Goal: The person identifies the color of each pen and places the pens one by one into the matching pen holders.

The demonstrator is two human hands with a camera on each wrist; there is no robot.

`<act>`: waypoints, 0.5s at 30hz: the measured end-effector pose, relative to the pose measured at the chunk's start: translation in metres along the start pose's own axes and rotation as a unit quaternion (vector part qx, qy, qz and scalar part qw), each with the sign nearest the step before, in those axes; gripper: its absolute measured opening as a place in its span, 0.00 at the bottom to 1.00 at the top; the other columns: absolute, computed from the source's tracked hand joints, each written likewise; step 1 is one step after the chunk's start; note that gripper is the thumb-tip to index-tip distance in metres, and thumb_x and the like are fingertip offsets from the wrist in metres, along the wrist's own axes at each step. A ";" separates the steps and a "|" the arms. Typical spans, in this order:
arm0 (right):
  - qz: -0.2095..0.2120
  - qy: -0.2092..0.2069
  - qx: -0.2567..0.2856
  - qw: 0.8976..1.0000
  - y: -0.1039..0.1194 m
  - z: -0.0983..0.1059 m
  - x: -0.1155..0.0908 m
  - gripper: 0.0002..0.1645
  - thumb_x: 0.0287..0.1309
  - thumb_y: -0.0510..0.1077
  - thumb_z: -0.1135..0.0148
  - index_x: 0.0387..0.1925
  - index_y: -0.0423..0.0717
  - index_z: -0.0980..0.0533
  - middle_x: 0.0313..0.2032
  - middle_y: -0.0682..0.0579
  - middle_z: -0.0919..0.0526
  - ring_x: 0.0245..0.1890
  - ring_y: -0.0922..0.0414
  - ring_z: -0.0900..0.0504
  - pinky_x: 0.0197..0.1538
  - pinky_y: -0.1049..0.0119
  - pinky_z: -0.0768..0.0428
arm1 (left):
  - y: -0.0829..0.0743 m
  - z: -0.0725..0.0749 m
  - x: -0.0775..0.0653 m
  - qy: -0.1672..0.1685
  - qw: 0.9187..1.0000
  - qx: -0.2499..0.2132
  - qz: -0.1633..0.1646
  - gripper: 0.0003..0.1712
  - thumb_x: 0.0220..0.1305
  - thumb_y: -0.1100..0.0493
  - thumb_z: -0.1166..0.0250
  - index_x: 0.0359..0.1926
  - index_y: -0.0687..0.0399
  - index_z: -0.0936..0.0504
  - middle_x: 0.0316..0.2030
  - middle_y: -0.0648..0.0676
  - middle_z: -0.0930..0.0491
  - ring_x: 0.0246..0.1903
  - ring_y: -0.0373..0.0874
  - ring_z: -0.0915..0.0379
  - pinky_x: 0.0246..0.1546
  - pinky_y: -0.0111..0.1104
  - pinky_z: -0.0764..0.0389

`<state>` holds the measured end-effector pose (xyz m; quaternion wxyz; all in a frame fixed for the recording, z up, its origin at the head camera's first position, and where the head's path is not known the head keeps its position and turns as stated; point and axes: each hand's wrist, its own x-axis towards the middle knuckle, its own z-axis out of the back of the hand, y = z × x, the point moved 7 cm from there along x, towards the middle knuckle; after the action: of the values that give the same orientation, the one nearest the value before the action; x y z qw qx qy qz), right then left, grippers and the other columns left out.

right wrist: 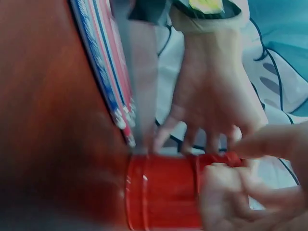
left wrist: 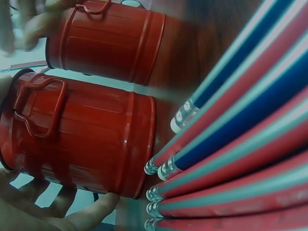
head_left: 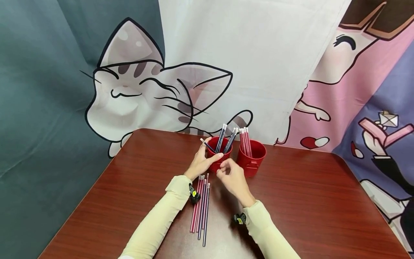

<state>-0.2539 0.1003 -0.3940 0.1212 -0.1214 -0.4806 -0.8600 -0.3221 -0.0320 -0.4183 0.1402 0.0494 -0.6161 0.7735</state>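
My left hand (head_left: 199,162) holds the left red metal bucket (head_left: 215,167) from its left side, thumb at the rim and fingers around the wall. Dark blue pencils (head_left: 221,139) stand in this bucket, eraser ends up, one leaning left over the rim. Just in front of it is my right hand (head_left: 235,178), blurred, its fingers loosely curled with nothing visible between them. To the right stands a second red bucket (head_left: 258,164) with several red pencils (head_left: 245,143). A loose row of red and blue pencils (head_left: 202,208) lies on the table between my forearms, erasers toward the buckets.
The brown wooden table (head_left: 307,201) reaches back to a hanging cloth (head_left: 258,54) printed with cartoon figures. Each wrist wears a black strap device, seen on the left (head_left: 194,194) and right (head_left: 240,218). A wire handle (left wrist: 57,103) sticks out from the left bucket's wall.
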 end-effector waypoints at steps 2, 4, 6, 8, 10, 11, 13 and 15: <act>-0.035 0.063 -0.044 0.996 -0.006 -0.014 -0.006 0.09 0.44 0.37 0.38 0.31 0.42 0.27 0.22 0.55 0.24 0.24 0.60 0.26 0.30 0.68 0.26 | 0.005 0.000 0.002 -0.005 1.000 0.001 0.000 0.44 0.51 0.42 0.33 0.66 0.38 0.44 0.60 0.48 0.34 0.54 0.42 0.34 0.56 0.43 0.34; -0.068 0.129 -0.071 0.987 -0.012 -0.029 -0.013 0.10 0.42 0.38 0.38 0.30 0.43 0.27 0.21 0.55 0.25 0.21 0.61 0.26 0.28 0.68 0.26 | 0.007 0.001 0.002 -0.007 1.000 0.001 0.003 0.44 0.51 0.42 0.33 0.66 0.36 0.44 0.59 0.47 0.34 0.54 0.42 0.33 0.56 0.43 0.33; -0.094 0.183 -0.086 0.975 -0.017 -0.041 -0.021 0.09 0.42 0.39 0.38 0.29 0.42 0.28 0.18 0.55 0.24 0.18 0.62 0.24 0.27 0.68 0.26 | 0.008 0.001 0.001 -0.006 1.000 0.001 0.004 0.44 0.51 0.42 0.33 0.66 0.35 0.44 0.59 0.47 0.34 0.55 0.43 0.34 0.56 0.44 0.33; -0.107 0.212 -0.100 0.966 -0.021 -0.050 -0.026 0.09 0.43 0.40 0.37 0.28 0.42 0.28 0.15 0.54 0.24 0.17 0.61 0.24 0.26 0.67 0.26 | 0.008 0.002 0.001 -0.004 1.000 0.001 0.004 0.43 0.51 0.42 0.33 0.66 0.33 0.44 0.59 0.46 0.35 0.55 0.44 0.34 0.56 0.44 0.33; -0.106 0.214 -0.121 0.964 -0.021 -0.055 -0.029 0.09 0.43 0.40 0.37 0.27 0.42 0.27 0.15 0.54 0.24 0.19 0.60 0.25 0.27 0.66 0.27 | 0.008 0.001 0.001 -0.001 1.000 0.001 0.003 0.42 0.51 0.42 0.33 0.65 0.31 0.45 0.60 0.46 0.36 0.56 0.44 0.35 0.56 0.45 0.33; -0.103 0.210 -0.133 0.963 -0.020 -0.056 -0.030 0.09 0.43 0.41 0.37 0.27 0.42 0.27 0.16 0.54 0.24 0.21 0.59 0.26 0.28 0.66 0.28 | 0.007 0.001 0.001 0.000 1.000 -0.001 0.003 0.42 0.51 0.42 0.33 0.65 0.31 0.44 0.60 0.46 0.36 0.56 0.44 0.35 0.57 0.45 0.33; -0.100 0.199 -0.152 0.963 -0.018 -0.057 -0.030 0.09 0.43 0.40 0.36 0.27 0.42 0.27 0.18 0.53 0.26 0.23 0.57 0.28 0.29 0.64 0.29 | 0.006 0.001 0.001 0.001 1.000 -0.002 0.002 0.42 0.51 0.42 0.33 0.65 0.30 0.44 0.60 0.46 0.36 0.56 0.43 0.35 0.56 0.45 0.33; -0.101 0.193 -0.164 0.962 -0.017 -0.059 -0.030 0.10 0.42 0.40 0.35 0.26 0.42 0.28 0.20 0.52 0.27 0.24 0.56 0.29 0.28 0.64 0.29 | 0.006 0.001 0.001 0.000 1.000 0.000 0.005 0.42 0.51 0.41 0.33 0.64 0.28 0.44 0.60 0.46 0.36 0.56 0.42 0.35 0.56 0.44 0.32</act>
<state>-0.2370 0.0615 -0.4471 0.1026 0.0774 -0.3104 -0.9419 -0.3244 -0.0340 -0.4236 0.1369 0.0462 -0.6166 0.7739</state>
